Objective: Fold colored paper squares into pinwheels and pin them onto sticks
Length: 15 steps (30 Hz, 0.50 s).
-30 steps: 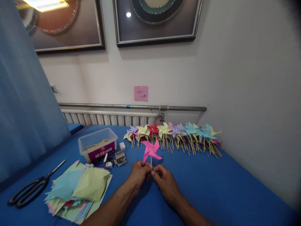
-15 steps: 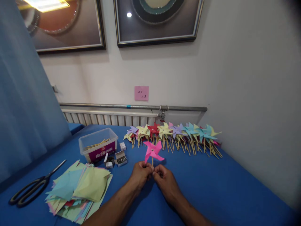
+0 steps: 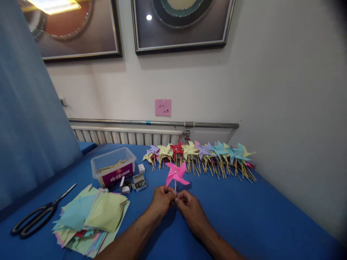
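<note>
both hands met at the middle of the blue surface (image 3: 244, 216): left hand (image 3: 162, 199) and right hand (image 3: 189, 206) pinched, fingertips together, the thin stick of a pink pinwheel (image 3: 176, 173), holding it upright so i could see its folded blades face on. finished pinwheels (image 3: 200, 153) lay in a row by the wall; paper squares (image 3: 92, 216), scissors (image 3: 38, 216) and a stick tub (image 3: 112, 166) sat left, within reach.

Your left hand (image 3: 162, 200) and right hand (image 3: 189, 207) are bare, with no gloves, rings or watch. Both forearms show uncovered up to the near edge, with no sleeves in view.
</note>
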Each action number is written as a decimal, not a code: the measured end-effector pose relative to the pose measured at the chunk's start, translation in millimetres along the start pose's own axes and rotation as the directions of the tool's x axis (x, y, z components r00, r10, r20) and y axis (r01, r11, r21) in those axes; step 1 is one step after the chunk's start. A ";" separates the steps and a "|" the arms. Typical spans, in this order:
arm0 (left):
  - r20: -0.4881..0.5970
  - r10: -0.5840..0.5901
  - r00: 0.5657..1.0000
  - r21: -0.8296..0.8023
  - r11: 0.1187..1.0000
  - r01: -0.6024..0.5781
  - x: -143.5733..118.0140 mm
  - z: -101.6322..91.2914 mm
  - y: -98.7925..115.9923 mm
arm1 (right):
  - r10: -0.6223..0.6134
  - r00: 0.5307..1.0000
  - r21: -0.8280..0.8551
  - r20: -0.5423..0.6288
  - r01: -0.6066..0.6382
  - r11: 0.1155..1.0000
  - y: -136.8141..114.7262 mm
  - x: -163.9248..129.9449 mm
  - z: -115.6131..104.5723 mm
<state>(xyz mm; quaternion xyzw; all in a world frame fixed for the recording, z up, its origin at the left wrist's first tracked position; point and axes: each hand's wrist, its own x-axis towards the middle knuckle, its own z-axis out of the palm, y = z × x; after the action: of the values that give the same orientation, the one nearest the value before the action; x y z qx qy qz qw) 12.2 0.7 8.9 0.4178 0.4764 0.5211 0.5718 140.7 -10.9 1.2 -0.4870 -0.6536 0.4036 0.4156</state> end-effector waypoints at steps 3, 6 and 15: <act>-0.001 0.000 1.000 0.019 1.000 0.000 2.1 -0.4 -2.0 | -0.003 1.000 -0.012 0.000 0.003 1.000 -0.6 -0.2 0.1; 0.009 0.005 1.000 0.025 1.000 -0.005 2.8 -0.3 -2.6 | -0.005 1.000 -0.038 -0.028 0.004 0.999 -0.4 -0.5 0.6; -0.039 -0.013 0.999 0.054 0.998 0.015 -1.1 1.4 2.2 | -0.038 0.998 -0.096 -0.042 0.034 0.995 -1.0 -2.2 2.2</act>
<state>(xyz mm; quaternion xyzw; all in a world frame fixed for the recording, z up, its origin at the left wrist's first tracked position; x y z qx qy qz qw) 13.2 -0.2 11.4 0.4196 0.5041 0.5122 0.5545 138.8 -13.5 1.1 -0.5032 -0.6715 0.3536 0.4134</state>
